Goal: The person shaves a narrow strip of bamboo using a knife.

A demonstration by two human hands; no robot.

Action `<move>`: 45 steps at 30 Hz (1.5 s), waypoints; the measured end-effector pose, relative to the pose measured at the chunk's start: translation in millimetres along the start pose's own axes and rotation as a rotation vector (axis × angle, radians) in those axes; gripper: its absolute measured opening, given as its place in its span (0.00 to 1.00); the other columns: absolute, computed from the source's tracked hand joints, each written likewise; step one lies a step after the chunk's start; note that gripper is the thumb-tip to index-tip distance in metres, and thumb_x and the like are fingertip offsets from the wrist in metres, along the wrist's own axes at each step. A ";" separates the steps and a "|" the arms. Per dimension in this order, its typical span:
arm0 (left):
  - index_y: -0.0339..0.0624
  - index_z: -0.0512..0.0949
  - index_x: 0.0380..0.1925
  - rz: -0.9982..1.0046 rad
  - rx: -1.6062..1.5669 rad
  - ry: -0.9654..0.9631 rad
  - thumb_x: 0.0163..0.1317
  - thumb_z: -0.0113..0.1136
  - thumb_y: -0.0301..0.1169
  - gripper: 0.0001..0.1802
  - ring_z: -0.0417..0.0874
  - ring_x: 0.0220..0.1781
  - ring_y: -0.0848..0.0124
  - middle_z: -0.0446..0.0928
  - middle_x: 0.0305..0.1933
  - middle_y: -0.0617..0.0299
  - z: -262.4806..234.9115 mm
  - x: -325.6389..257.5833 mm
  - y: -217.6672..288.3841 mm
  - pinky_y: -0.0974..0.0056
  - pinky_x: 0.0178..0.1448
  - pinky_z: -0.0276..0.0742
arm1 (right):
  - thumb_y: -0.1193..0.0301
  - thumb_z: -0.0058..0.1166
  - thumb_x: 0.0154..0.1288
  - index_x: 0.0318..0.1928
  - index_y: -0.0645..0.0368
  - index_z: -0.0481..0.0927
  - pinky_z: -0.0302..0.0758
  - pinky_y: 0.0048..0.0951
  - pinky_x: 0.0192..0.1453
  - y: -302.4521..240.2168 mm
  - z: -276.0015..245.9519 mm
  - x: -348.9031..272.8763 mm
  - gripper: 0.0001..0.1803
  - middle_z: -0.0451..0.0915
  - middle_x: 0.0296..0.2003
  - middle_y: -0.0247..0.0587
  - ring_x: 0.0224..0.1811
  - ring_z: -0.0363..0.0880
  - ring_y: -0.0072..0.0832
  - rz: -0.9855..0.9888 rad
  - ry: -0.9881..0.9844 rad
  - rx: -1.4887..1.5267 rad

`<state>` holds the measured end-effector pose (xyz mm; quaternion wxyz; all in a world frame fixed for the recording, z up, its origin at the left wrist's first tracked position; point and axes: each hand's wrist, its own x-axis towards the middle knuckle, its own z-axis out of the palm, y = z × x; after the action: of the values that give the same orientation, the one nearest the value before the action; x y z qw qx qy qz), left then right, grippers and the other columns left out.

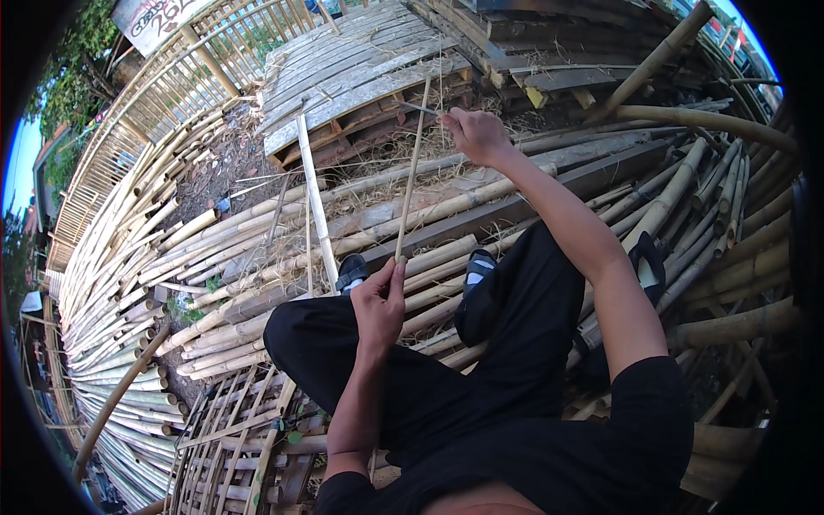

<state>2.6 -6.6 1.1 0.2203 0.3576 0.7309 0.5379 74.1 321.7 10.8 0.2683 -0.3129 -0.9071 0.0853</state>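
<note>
A thin bamboo strip stands slanted in front of me, its lower end pinched between the thumb and fingers of my left hand, just above my knee. Farther off and to the right, my right hand is closed around a knife, its handle mostly hidden by the fingers. The narrow grey blade points left and crosses the strip near its upper end. Whether it cuts into the strip or only touches it, I cannot tell. A wider pale bamboo slat leans on the pallet edge, left of the strip.
A slatted wooden pallet with straw shavings lies ahead. Long bamboo poles run beneath my legs, and a large pole stack fills the left. A bamboo lattice lies near left. Thick poles jut out at the right.
</note>
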 end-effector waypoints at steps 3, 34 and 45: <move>0.31 0.81 0.48 -0.032 -0.025 -0.038 0.68 0.58 0.28 0.14 0.72 0.33 0.86 0.80 0.30 0.69 1.8 -4.8 0.9 0.76 0.36 0.70 | 0.50 0.35 0.75 0.34 0.56 0.76 0.75 0.52 0.31 16.2 1.5 4.3 0.25 0.79 0.20 0.51 0.27 0.81 0.52 0.073 0.041 -0.002; 0.30 0.80 0.45 0.106 0.028 0.084 0.67 0.59 0.27 0.12 0.69 0.24 0.82 0.78 0.21 0.54 5.5 -5.7 0.6 0.71 0.30 0.69 | 0.48 0.32 0.75 0.33 0.57 0.78 0.77 0.52 0.35 11.2 1.1 8.8 0.28 0.80 0.23 0.54 0.30 0.82 0.53 0.061 -0.019 0.019; 0.29 0.81 0.43 0.115 0.111 0.096 0.66 0.59 0.25 0.10 0.73 0.24 0.78 0.79 0.23 0.48 -2.1 -3.6 0.5 0.70 0.31 0.72 | 0.47 0.31 0.75 0.35 0.56 0.80 0.78 0.52 0.36 -6.4 3.1 -1.5 0.30 0.81 0.25 0.56 0.31 0.82 0.54 -0.069 -0.126 0.003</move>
<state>3.6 -10.6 2.1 0.1335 0.3843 0.7477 0.5247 70.1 315.8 9.6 0.2140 -0.2750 -0.9323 0.0967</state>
